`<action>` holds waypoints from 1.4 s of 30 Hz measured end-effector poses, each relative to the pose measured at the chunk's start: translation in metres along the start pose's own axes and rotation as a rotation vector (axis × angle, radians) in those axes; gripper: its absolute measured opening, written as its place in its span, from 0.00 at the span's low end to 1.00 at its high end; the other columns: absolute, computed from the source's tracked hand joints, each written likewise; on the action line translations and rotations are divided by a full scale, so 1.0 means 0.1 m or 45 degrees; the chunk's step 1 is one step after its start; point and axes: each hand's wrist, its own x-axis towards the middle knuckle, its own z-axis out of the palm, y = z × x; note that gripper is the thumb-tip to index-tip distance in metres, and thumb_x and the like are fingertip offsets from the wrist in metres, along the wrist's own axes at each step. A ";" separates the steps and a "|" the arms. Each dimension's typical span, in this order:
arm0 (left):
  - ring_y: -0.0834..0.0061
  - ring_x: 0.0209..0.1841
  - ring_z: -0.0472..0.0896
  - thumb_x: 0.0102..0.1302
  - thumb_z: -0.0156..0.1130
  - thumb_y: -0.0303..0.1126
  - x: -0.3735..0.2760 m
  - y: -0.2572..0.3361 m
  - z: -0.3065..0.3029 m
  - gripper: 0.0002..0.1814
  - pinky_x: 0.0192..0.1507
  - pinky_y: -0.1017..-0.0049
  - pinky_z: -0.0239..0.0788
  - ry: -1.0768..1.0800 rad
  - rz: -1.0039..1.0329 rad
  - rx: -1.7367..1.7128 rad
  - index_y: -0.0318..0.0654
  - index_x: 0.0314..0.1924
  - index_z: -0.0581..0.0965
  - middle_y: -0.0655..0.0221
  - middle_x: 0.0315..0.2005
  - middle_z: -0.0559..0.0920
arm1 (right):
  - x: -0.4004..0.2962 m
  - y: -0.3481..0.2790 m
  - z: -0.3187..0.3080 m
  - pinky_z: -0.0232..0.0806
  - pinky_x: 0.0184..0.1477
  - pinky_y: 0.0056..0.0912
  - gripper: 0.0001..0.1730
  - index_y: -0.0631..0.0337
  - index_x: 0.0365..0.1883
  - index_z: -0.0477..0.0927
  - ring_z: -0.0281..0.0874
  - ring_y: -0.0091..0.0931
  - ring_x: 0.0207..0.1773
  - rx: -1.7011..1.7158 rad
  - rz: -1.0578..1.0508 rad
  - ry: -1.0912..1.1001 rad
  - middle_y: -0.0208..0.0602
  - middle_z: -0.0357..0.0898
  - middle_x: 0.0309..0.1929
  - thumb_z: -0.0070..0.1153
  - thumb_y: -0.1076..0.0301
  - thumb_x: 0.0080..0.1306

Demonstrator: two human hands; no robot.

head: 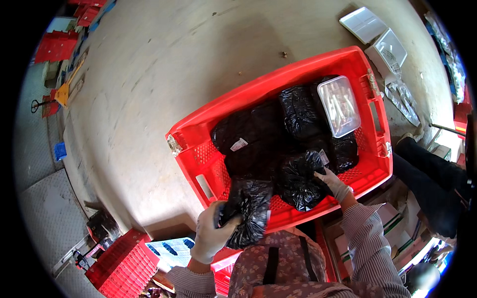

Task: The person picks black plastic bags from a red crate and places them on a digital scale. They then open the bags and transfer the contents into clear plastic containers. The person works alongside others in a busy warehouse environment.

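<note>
A large red plastic crate (261, 85) stands before me with several stuffed black plastic bags in it. My left hand (214, 231), in a pale work glove, grips a black plastic bag (250, 208) at the crate's near left rim. My right hand (333, 184), gloved too, has its fingers on another black bag (300, 182) inside the crate, beside a small white label (323, 157). A second label (239, 144) is stuck to a bag at left. On the bags at far right lies a clear plastic box (338, 106) of pale stalk-like pieces.
A white foam box (387, 52) and its lid (363, 24) lie on the concrete floor beyond the crate. At right are another person's legs (428, 178). Red stacked crates (123, 264) stand at lower left, and a yellow pallet jack (63, 94) at far left.
</note>
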 end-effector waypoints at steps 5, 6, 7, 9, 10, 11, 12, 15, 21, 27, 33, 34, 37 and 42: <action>0.76 0.48 0.82 0.62 0.74 0.28 0.08 0.07 0.91 0.21 0.54 0.73 0.73 0.043 -0.041 -0.478 0.31 0.53 0.78 0.63 0.44 0.85 | -0.13 -0.10 0.04 0.68 0.70 0.44 0.32 0.62 0.73 0.67 0.76 0.35 0.67 -0.121 -0.245 -0.092 0.40 0.77 0.66 0.52 0.52 0.79; 0.75 0.47 0.82 0.63 0.73 0.24 0.13 0.01 1.17 0.19 0.54 0.73 0.74 0.043 0.108 -0.296 0.33 0.53 0.77 0.67 0.43 0.85 | -0.18 -0.16 0.08 0.67 0.71 0.45 0.33 0.61 0.74 0.66 0.75 0.35 0.68 0.075 -0.337 -0.233 0.40 0.77 0.66 0.50 0.49 0.80; 0.75 0.46 0.82 0.64 0.72 0.25 0.23 -0.07 1.42 0.18 0.54 0.73 0.73 0.041 0.205 -0.238 0.32 0.52 0.78 0.67 0.43 0.85 | -0.32 -0.26 0.05 0.67 0.72 0.45 0.34 0.60 0.75 0.65 0.74 0.35 0.69 0.426 -0.267 -0.344 0.41 0.76 0.67 0.50 0.48 0.79; 0.76 0.46 0.81 0.66 0.71 0.26 0.24 -0.24 1.76 0.17 0.52 0.74 0.74 0.078 0.093 -0.418 0.32 0.53 0.78 0.67 0.43 0.84 | -0.44 -0.44 0.10 0.66 0.73 0.43 0.38 0.58 0.78 0.59 0.72 0.35 0.71 0.720 -0.216 -0.439 0.41 0.75 0.68 0.56 0.51 0.77; 0.77 0.46 0.81 0.67 0.70 0.26 0.24 -0.35 1.84 0.17 0.51 0.74 0.74 0.103 0.035 -0.575 0.32 0.54 0.78 0.67 0.43 0.84 | -0.49 -0.49 0.13 0.66 0.73 0.41 0.40 0.57 0.79 0.57 0.72 0.33 0.70 0.497 -0.256 -0.341 0.41 0.73 0.69 0.59 0.56 0.75; 0.77 0.47 0.81 0.69 0.68 0.26 0.24 -0.50 1.82 0.17 0.52 0.75 0.73 0.253 0.034 -0.548 0.32 0.55 0.77 0.67 0.44 0.83 | -0.53 -0.52 0.16 0.65 0.73 0.38 0.42 0.55 0.80 0.55 0.71 0.31 0.70 0.333 -0.292 -0.252 0.40 0.71 0.70 0.61 0.61 0.74; 0.77 0.47 0.80 0.70 0.66 0.25 0.24 -0.64 1.80 0.16 0.53 0.76 0.73 0.399 0.030 -0.517 0.33 0.57 0.77 0.67 0.45 0.83 | -0.55 -0.53 0.18 0.64 0.72 0.36 0.45 0.54 0.81 0.53 0.70 0.29 0.70 0.181 -0.338 -0.201 0.39 0.69 0.71 0.64 0.66 0.72; 0.65 0.61 0.77 0.77 0.59 0.41 0.94 -1.14 1.75 0.27 0.66 0.70 0.67 0.545 -0.112 -0.779 0.29 0.67 0.71 0.57 0.61 0.79 | -0.50 -0.44 0.16 0.66 0.69 0.32 0.41 0.60 0.77 0.61 0.73 0.27 0.66 -0.111 -0.201 -0.075 0.37 0.75 0.65 0.67 0.68 0.70; 0.65 0.66 0.74 0.79 0.53 0.54 1.71 -1.61 2.11 0.34 0.70 0.69 0.63 -0.050 -0.470 -1.659 0.30 0.70 0.70 0.58 0.67 0.76 | -0.40 -0.26 -0.30 0.72 0.65 0.34 0.29 0.63 0.69 0.71 0.79 0.27 0.60 0.133 -0.114 -0.216 0.35 0.79 0.61 0.63 0.64 0.73; 0.66 0.69 0.73 0.77 0.50 0.62 1.66 -1.76 2.06 0.40 0.71 0.69 0.61 -0.004 -0.532 -0.948 0.32 0.71 0.71 0.59 0.70 0.74 | -0.44 -0.40 -0.88 0.73 0.66 0.38 0.25 0.62 0.68 0.75 0.82 0.31 0.60 0.485 -0.036 -0.175 0.38 0.81 0.62 0.57 0.60 0.77; 0.65 0.70 0.72 0.77 0.50 0.63 1.68 -1.93 2.10 0.40 0.72 0.68 0.61 -0.141 -0.516 -1.305 0.39 0.74 0.67 0.62 0.70 0.73 | -0.27 -0.38 -1.10 0.70 0.70 0.39 0.25 0.63 0.70 0.72 0.80 0.30 0.63 0.509 0.028 -0.334 0.38 0.80 0.63 0.54 0.64 0.78; 0.66 0.71 0.70 0.78 0.48 0.62 1.67 -1.94 2.10 0.40 0.74 0.68 0.60 -0.222 -0.491 -1.590 0.41 0.76 0.64 0.64 0.72 0.71 | -0.27 -0.37 -1.09 0.70 0.70 0.40 0.25 0.63 0.70 0.72 0.80 0.30 0.63 0.502 0.044 -0.321 0.38 0.80 0.63 0.54 0.64 0.78; 0.66 0.73 0.68 0.78 0.42 0.67 1.59 -1.95 2.11 0.42 0.75 0.66 0.59 -0.354 -0.594 -1.909 0.44 0.78 0.61 0.67 0.74 0.68 | -0.36 -0.42 -1.04 0.71 0.69 0.40 0.24 0.64 0.70 0.72 0.81 0.30 0.62 0.488 0.027 -0.395 0.38 0.80 0.63 0.53 0.66 0.78; 0.65 0.76 0.63 0.81 0.37 0.63 1.54 -2.01 2.30 0.39 0.77 0.61 0.55 -0.402 -0.599 -1.950 0.46 0.80 0.59 0.67 0.77 0.63 | -0.66 -0.49 -0.91 0.73 0.67 0.44 0.29 0.64 0.70 0.72 0.83 0.33 0.60 0.407 0.052 -0.317 0.42 0.82 0.62 0.62 0.65 0.73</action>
